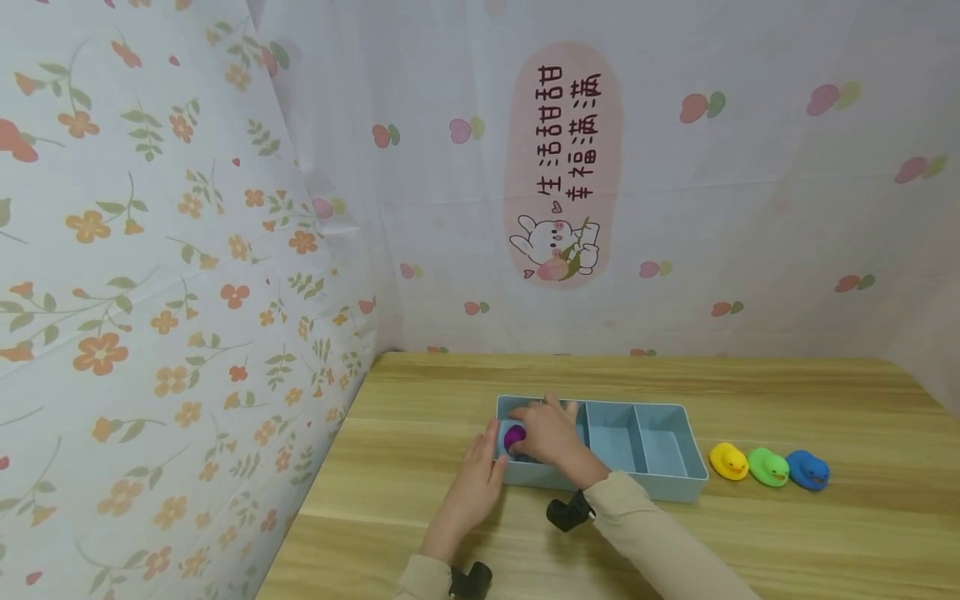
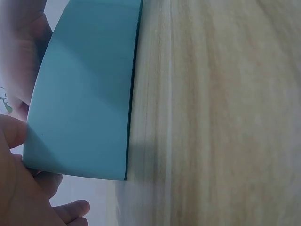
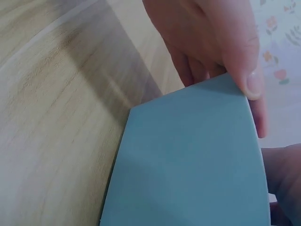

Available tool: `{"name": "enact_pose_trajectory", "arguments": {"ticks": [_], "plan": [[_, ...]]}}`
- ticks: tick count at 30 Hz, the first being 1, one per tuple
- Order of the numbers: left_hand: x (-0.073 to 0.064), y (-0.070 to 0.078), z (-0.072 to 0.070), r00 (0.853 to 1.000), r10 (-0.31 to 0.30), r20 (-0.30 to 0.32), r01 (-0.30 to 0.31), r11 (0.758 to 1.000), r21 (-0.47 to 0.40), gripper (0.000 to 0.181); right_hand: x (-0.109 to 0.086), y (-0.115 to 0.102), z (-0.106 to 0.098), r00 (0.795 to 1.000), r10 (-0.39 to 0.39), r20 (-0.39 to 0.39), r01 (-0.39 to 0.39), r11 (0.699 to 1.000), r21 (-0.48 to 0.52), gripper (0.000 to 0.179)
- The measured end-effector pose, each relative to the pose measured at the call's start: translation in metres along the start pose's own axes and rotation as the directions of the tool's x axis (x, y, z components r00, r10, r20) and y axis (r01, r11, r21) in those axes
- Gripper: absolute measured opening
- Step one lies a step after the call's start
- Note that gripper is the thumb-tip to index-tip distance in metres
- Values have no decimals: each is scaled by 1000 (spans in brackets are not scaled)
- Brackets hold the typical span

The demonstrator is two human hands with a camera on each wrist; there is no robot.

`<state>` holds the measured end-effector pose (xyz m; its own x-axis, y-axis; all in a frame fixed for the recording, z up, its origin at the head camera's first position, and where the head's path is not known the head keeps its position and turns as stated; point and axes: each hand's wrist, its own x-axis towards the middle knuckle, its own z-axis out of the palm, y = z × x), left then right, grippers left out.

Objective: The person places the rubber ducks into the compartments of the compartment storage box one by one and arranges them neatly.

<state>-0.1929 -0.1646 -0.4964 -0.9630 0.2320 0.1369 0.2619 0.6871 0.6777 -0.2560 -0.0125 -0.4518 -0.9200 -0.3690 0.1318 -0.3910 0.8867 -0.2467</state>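
Note:
A light-blue divided box (image 1: 671, 487) lies on the wooden table. In the head view my left hand (image 1: 474, 477) rests against its left end, fingers fairly straight. The left wrist view has the left hand (image 2: 19, 188) at the box's corner, and the right wrist view has its thumb (image 3: 242, 70) on the rim. My right hand (image 1: 551, 432) reaches over the front wall into the left part of the box. Its thumb and fingers pinch a small rounded purple toy (image 1: 513, 437) in the leftmost compartment. The hand partly hides the toy, so its exact shape is unclear.
Right of the box a yellow toy duck (image 1: 728, 461), a green toy duck (image 1: 768, 467) and a blue toy duck (image 1: 808, 470) stand in a row on the wooden table (image 1: 862, 542). Patterned cloth (image 1: 442, 267) hangs behind the table and along its left side.

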Motion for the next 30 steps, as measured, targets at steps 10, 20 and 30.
{"name": "enact_pose_trajectory", "arguments": {"ticks": [10,20,30], "plan": [[0,0,-1,1000,-13,4,13,1000,-9,57,-8,2,-10,996,-39,-85,45,997,68,37],[-4,0,-2,1000,6,-15,-6,1000,-6,56,-17,14,-12,970,-56,-236,94,984,154,28],[-4,0,-2,1000,-15,-7,15,1000,-17,57,-26,26,-13,949,-64,-309,115,982,152,24]]}}
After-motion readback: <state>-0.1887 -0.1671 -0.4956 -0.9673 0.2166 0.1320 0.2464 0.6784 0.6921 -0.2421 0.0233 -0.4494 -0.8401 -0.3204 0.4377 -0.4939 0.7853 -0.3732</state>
